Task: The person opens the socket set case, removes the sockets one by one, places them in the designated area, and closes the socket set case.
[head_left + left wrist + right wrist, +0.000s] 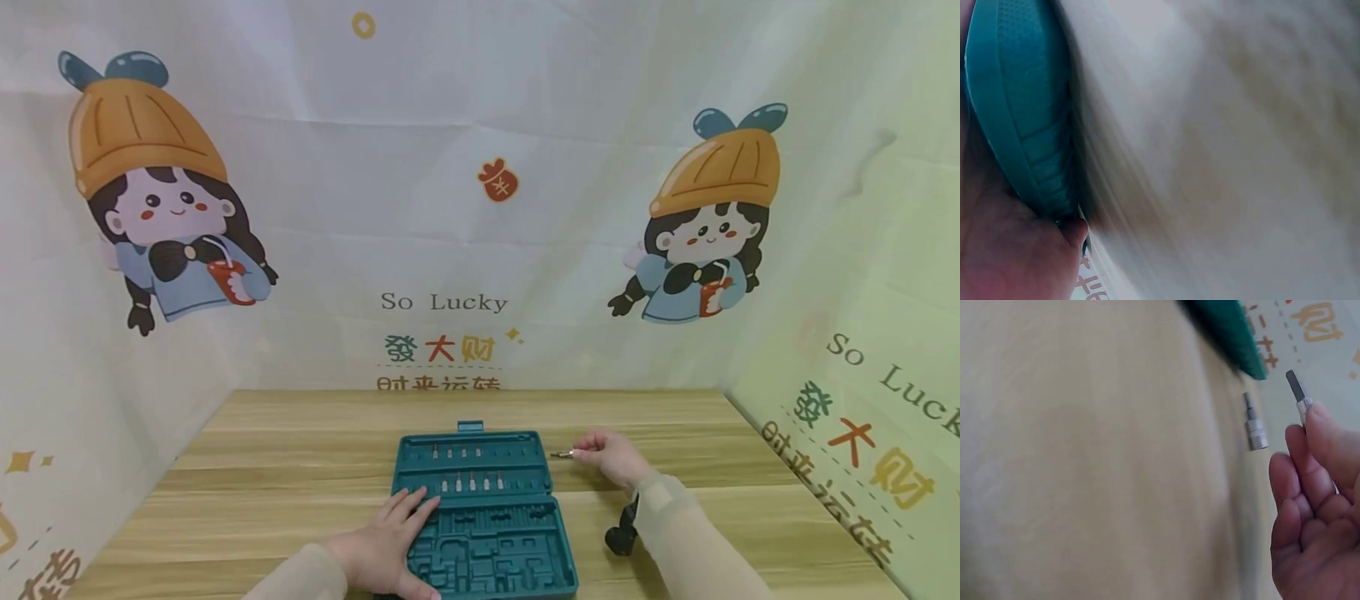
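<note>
An open teal plastic tool case [487, 582] lies on the table, its lid [401, 475] folded back to the far side. Several silver bit sockets [458, 483] sit in two rows inside the lid. My left hand [382, 542] rests on the left edge of the case with its fingers spread; in the left wrist view it lies against the case's side [1029, 119]. To the right of the lid, my right hand [613, 458] pinches a bit socket [1298, 390], its dark hex tip pointing out past the thumb. Another bit socket [1256, 430] lies near the case's corner [1235, 337].
The wooden table [285, 433] extends to both sides of the case. A latch [470, 427] sticks out from the lid's far edge. Printed cloth [442, 208] hangs behind the table and along both sides. A black device [621, 537] is strapped at the right wrist.
</note>
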`<state>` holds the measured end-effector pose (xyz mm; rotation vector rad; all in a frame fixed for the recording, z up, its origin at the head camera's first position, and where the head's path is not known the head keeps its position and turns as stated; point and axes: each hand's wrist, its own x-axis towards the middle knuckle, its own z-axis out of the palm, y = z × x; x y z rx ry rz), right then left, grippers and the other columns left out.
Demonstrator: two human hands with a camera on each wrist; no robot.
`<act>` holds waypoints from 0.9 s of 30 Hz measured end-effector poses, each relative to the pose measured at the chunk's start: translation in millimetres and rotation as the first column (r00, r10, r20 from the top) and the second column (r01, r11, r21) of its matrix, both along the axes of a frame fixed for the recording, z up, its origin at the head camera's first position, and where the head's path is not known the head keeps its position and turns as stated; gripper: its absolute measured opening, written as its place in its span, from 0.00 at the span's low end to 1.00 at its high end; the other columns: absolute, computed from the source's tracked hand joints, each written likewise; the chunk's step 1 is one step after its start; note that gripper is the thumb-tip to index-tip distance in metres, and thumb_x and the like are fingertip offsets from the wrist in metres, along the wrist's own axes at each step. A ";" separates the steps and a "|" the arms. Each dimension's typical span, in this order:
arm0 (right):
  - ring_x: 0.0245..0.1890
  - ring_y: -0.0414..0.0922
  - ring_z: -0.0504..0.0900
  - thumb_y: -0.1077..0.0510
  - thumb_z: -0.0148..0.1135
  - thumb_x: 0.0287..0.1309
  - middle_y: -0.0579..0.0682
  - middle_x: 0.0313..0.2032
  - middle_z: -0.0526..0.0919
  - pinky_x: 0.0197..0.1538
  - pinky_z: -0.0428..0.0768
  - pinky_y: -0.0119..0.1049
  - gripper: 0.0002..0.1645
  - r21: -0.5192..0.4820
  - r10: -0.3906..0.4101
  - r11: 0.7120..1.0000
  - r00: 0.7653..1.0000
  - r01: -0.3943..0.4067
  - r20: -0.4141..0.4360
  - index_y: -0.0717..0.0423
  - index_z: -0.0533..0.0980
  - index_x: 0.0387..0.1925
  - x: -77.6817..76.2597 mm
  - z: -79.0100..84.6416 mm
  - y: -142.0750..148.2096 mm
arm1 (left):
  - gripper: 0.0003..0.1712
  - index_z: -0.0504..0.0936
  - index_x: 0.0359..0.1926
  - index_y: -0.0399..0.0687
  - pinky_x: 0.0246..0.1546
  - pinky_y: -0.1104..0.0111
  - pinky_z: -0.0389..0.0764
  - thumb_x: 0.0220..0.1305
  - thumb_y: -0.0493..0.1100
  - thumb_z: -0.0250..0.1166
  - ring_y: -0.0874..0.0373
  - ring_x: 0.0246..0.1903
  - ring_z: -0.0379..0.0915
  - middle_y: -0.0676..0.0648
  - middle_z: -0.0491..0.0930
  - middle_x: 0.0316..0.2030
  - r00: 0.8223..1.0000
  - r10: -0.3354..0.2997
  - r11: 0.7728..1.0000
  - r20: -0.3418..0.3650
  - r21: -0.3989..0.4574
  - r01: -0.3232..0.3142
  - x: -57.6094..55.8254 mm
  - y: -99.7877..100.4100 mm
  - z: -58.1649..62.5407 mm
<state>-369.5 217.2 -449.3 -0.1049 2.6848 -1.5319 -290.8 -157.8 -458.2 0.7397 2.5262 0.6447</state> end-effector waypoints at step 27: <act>0.32 0.46 0.74 0.66 0.70 0.52 0.52 0.31 0.81 0.35 0.70 0.35 0.06 -0.016 -0.097 0.995 0.995 0.096 -0.038 0.65 0.80 0.31 -0.9 -18.6 -10.0 | 0.63 0.46 0.76 0.53 0.60 0.38 0.58 0.49 0.73 0.65 0.37 0.72 0.33 0.41 0.42 0.74 0.999 -0.010 0.999 -0.048 -0.041 0.008 3.9 2.4 4.7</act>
